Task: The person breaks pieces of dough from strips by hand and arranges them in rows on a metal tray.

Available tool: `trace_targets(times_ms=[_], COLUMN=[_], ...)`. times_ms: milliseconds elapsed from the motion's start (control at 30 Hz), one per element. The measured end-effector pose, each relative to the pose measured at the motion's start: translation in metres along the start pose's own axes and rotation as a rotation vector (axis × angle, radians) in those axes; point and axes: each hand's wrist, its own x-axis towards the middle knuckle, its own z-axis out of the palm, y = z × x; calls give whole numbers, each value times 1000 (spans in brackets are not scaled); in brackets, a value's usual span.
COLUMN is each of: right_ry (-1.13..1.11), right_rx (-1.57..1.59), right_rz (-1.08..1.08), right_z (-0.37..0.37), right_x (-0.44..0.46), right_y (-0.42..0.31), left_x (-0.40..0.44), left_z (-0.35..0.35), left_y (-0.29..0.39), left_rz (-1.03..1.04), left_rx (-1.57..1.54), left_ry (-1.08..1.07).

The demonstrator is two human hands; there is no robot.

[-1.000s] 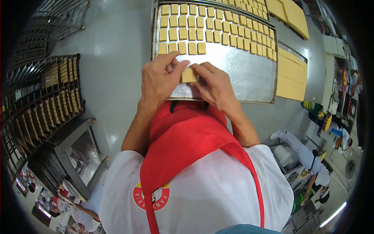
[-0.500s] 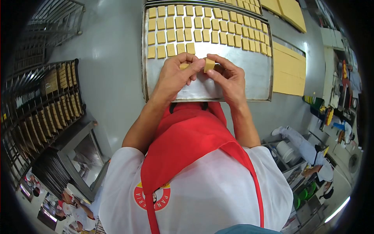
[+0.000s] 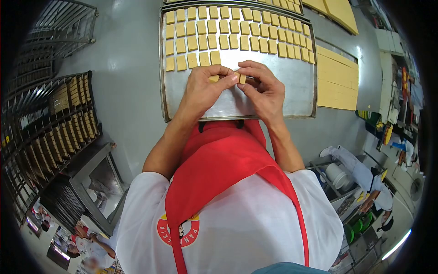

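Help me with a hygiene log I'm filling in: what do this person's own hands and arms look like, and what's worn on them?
The left hand and right hand are bare: no gloves, rings or watch show. The forearms are uncovered too. The white sleeves are short and plain, with no visible markings.

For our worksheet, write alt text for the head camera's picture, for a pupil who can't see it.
A person's left hand and right hand hold small yellow blocks over a metal tray. Rows of similar blocks cover the tray's far part, the nearest row stopping after five. The person wears a red apron.
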Motion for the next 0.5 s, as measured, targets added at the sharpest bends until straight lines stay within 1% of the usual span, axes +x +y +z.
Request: trace_targets(times_ms=[67,100,133,167,200,233,267,300,333,367,433,500], right_ry=[11,23,23,56,90,91,87,81,21,20,-75,-51], right_rx=[26,51,50,-20,-89,-89,-376,-663,-807,-807,-955,-948], right_rz=[15,30,31,37,43,44,-25,-96,-245,-246,-340,-339], right_z=[0,-1,-2,-3,-4,-6,-8,-11,-18,-21,-24,-21], right_x=[2,2,4,6,8,9,12,14,17,18,19,21], right_y=[2,3,3,1,-2,-4,-7,-7,-2,0,4,6], left_x=[0,-1,-2,-2,-2,0,1,2,3,4,3,3], left_z=[-2,0,3,5,7,8,10,10,11,11,14,16], left_y=[3,2,0,-1,-3,-4,-6,-11,-18,-24,-25,-26], left_rz=[29,28,161,293,292,472,654,654,650,643,642,640], left_rx=[142,141,292,442,442,629,815,815,949,1084,1096,1108], left_ry=[22,22,121,220,220,306,391,391,352,312,325,332])
